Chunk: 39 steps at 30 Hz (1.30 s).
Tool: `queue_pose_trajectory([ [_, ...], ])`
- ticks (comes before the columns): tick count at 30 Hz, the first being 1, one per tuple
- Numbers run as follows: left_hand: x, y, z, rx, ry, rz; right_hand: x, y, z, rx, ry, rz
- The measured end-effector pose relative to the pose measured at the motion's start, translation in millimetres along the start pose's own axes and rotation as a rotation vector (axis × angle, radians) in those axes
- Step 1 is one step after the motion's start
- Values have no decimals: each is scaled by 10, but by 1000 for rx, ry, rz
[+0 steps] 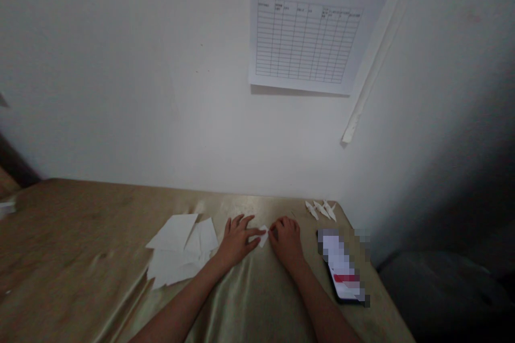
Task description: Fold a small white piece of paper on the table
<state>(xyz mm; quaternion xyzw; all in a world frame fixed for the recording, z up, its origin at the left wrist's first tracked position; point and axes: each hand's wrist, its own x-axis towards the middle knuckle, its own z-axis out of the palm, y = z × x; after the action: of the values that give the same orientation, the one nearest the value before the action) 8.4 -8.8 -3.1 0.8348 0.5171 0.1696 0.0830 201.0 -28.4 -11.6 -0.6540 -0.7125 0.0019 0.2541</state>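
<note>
Your left hand [236,241] lies flat on the table with the fingers spread wide, its thumb reaching across to rest on the small folded paper [263,236]. Your right hand [286,240] is curled, knuckles up, with its fingertips at the paper's right edge. Whether they pinch it or only press it down cannot be told from here. The paper sits between your two hands, near the far edge of the table and touching both.

It looks thin, white and already creased into a small angular shape, so judge it as almost weightless, stiff only along its folds and easily crumpled or torn. Take it by a folded edge or a corner with your fingertips, not across the flat middle. The tablecloth [80,257] is a glossy tan fabric with soft wrinkles (probably slippery under paper), so expect the piece to slide unless a finger pins it.

Just left of your left hand lies a loose pile of white sheets [181,249], flat and overlapping. Three small folded paper figures [321,209], pointed and narrow, lie near the table's far right corner. A phone [341,273] lies beside your right forearm. A printed table chart [308,40] hangs on the plain wall above.
</note>
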Motion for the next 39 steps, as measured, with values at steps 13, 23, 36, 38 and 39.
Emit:
queue_pose_trajectory([
  [13,-3,19,-37,-19,-17,-15,-77,-39,-142,163,-112,47],
  [23,-4,-17,5,-28,11,19,-141,-21,-136,147,-106,-1],
  [36,-4,-40,-29,-74,2,27,-161,-20,-129,133,-104,-31],
  [38,-8,-49,-38,-77,-3,36,-157,-13,-124,110,-105,-38],
  [39,-11,-56,-40,-78,-3,42,-155,-7,-122,98,-107,-41],
])
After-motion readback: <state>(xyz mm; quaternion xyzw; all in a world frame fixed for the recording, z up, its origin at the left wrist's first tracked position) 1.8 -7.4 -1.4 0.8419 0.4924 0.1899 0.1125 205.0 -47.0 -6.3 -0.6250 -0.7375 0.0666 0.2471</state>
